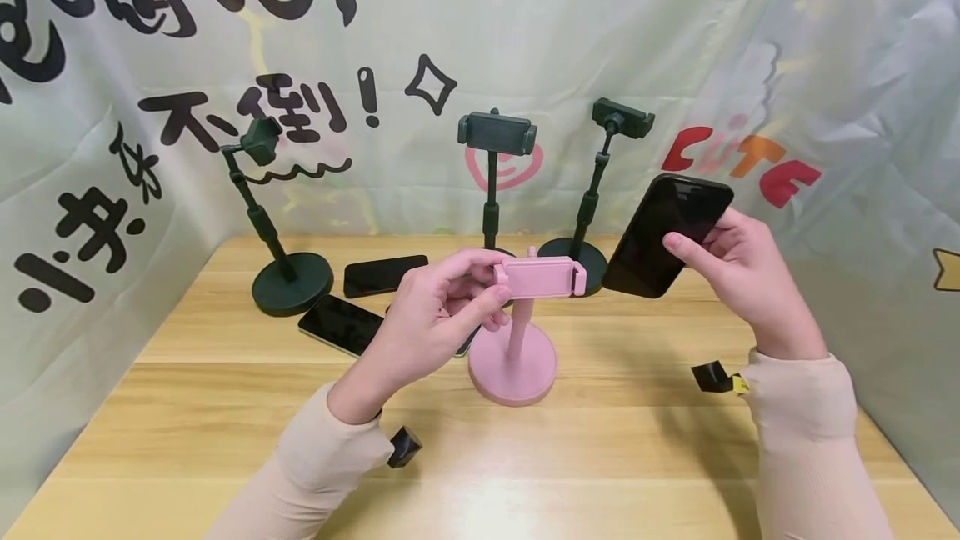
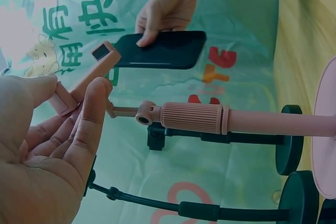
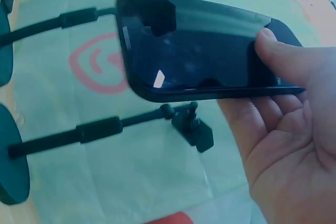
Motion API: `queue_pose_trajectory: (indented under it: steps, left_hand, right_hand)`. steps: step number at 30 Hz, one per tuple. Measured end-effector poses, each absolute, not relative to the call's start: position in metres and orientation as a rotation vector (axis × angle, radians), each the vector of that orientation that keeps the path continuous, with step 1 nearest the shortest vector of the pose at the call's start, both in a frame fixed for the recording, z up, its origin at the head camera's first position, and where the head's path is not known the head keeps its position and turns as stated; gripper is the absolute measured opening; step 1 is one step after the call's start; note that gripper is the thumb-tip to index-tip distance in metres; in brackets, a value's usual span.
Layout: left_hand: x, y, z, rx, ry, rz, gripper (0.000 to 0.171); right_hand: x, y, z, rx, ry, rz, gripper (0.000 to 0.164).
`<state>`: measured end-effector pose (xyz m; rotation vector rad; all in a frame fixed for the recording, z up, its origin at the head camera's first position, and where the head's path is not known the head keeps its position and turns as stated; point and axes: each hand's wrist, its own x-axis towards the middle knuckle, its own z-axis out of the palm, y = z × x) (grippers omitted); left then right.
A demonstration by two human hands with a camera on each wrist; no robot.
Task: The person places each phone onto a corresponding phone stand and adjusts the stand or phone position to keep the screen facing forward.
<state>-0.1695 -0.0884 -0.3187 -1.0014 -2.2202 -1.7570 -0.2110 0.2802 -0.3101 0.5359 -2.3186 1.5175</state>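
Observation:
A pink phone stand (image 1: 513,362) stands upright on the wooden table, its clamp (image 1: 536,277) level with my left hand. The thumb and fingers of my left hand (image 1: 442,304) pinch the clamp's left end; the left wrist view shows this clamp (image 2: 94,80) tilted between thumb and fingers. To the right, my right hand (image 1: 750,277) holds a black smartphone (image 1: 663,236) in the air, apart from the stand. In the right wrist view, the thumb lies on the front of the smartphone (image 3: 199,51) and the other fingers are behind it, partly hidden.
Behind the pink stand are a dark green phone stand (image 1: 491,219) and another green stand (image 1: 587,211). A third green stand (image 1: 291,282) is at the back left. Two smartphones, one farther back (image 1: 384,275) and one nearer (image 1: 341,323), lie beside it. A printed cloth (image 1: 600,23) hangs behind.

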Motion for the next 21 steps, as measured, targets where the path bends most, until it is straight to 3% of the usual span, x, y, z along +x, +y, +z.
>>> queue_pose_trajectory:
  steps: [8, 21]
  left_hand:
    - [-0.169, -0.086, -0.317, -1.001, -2.254, -1.811, 0.025]
    - [-0.17, -0.088, -0.317, -0.995, -2.256, -1.819, 0.022]
  right_hand:
    - [-0.201, 0.265, -0.302, 0.589, -1.973, 1.846, 0.029]
    - [-0.205, 0.237, -0.28, 0.962, -1.375, 2.25, 0.032]
